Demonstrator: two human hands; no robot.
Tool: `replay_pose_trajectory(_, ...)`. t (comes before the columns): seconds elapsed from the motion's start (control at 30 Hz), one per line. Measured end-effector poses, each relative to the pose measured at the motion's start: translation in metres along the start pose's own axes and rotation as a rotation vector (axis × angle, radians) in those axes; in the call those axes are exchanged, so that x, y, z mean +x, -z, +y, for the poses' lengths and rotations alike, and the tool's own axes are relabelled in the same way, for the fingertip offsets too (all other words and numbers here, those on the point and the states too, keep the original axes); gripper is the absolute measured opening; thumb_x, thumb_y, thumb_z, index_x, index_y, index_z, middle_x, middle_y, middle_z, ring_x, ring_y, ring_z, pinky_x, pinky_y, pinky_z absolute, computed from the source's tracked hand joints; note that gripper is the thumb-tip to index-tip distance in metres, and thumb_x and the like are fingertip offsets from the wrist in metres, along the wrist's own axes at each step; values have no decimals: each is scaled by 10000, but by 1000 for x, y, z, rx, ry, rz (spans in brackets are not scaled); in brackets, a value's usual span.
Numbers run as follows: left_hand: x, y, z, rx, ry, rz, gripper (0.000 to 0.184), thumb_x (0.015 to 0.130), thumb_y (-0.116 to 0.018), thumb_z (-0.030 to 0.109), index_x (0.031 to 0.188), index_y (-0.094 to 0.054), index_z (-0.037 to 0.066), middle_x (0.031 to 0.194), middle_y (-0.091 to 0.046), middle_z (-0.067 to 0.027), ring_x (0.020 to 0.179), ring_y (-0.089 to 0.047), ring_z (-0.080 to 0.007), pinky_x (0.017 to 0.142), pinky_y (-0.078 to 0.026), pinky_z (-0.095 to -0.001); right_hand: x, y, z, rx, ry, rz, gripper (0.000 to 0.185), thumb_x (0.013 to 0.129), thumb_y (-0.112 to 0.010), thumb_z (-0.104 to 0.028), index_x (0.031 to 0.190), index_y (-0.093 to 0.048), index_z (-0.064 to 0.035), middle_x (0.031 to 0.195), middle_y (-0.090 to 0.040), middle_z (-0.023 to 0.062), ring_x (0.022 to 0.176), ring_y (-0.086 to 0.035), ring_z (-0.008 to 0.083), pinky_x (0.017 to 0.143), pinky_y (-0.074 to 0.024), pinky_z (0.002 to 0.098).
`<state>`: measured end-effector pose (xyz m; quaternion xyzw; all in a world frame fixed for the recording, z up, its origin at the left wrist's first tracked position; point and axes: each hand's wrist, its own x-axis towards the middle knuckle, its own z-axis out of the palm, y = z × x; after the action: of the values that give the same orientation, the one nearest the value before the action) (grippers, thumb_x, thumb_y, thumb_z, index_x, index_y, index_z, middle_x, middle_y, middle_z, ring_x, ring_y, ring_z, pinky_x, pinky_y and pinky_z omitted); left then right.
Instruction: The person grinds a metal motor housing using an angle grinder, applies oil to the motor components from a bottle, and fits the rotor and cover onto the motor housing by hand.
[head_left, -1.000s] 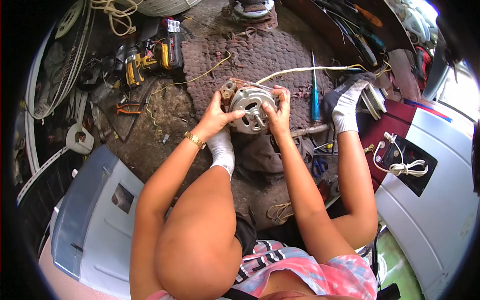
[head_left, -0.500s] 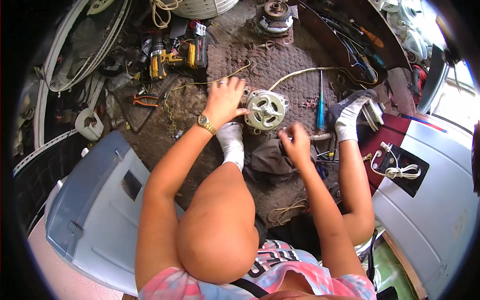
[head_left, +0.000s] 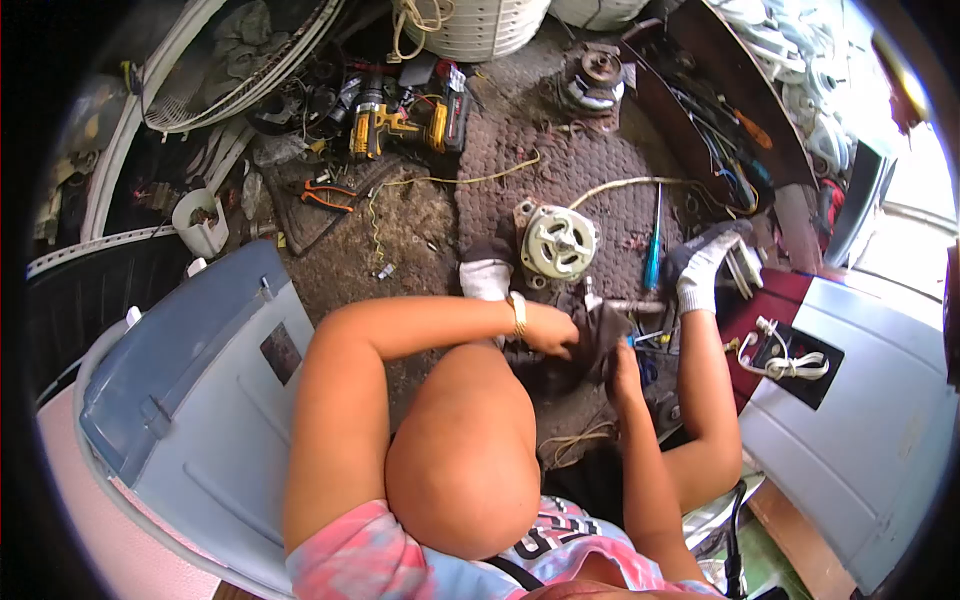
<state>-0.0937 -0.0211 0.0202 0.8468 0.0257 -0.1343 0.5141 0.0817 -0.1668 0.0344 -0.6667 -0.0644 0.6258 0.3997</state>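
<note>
A round metal motor with a slotted face and a central shaft lies on the brown woven mat, and a pale cable runs from it to the right. Just below the motor, both hands are at a dark grey cloth. My left hand, with a gold watch at the wrist, has its fingers closed on the cloth's left part. My right hand grips the cloth's right side, its fingertips partly hidden. A screwdriver with a blue handle lies right of the motor.
A yellow drill and orange-handled pliers lie at the upper left. Another motor part stands behind the mat. A brown tray of tools is at the upper right. Large grey panels flank both sides.
Both hands have left the motor, which now lies on the mat, and have come down to the cloth and taken hold of it. The view has shifted, so the scene sits further right.
</note>
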Motion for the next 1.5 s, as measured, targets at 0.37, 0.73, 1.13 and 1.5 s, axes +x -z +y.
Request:
replay_pose_trajectory(0.37, 29, -16, -2, -202, -332, 335, 463, 923, -532, 360, 1268, -461, 59, 1230, -498, -164, 1179, -474, -343, 993, -393, -429, 13, -32, 23, 531, -503, -120, 550, 952, -324, -435, 1391, -392, -111, 1434, -420, 68, 1292, -430, 226, 1025, -405, 464)
replay_pose_trajectory(0.73, 35, -29, -29, -353, -206, 556, 429, 962, -378, 360, 813, -593, 20, 781, -604, -215, 793, -566, -420, 698, -441, -474, 2, -92, 1, 730, -339, -30, 378, 1007, -327, -332, 1249, -523, -118, 1274, -558, 33, 1162, -536, 156, 990, -436, 326)
replay_pose_trajectory(1.13, -75, -34, -69, -441, 65, 795, 290, 783, -699, 203, 1037, -685, 65, 1027, -661, -120, 1006, -607, -248, 894, -465, -368, -2, -35, 41, -1526, -17, -659, 594, 853, -561, -539, 1127, -630, -17, 1226, -554, 231, 1148, -520, 380, 961, -412, 443)
replay_pose_trajectory(1.5, -287, 50, -251, 394, 1344, 1578, 234, 822, -688, 115, 1041, -655, 41, 999, -645, -164, 880, -645, -331, 730, -539, -445, -4, -55, 24, -1478, 179, -582, 418, 883, -566, -436, 1024, -643, -51, 978, -664, 192, 942, -624, 376, 800, -495, 464)
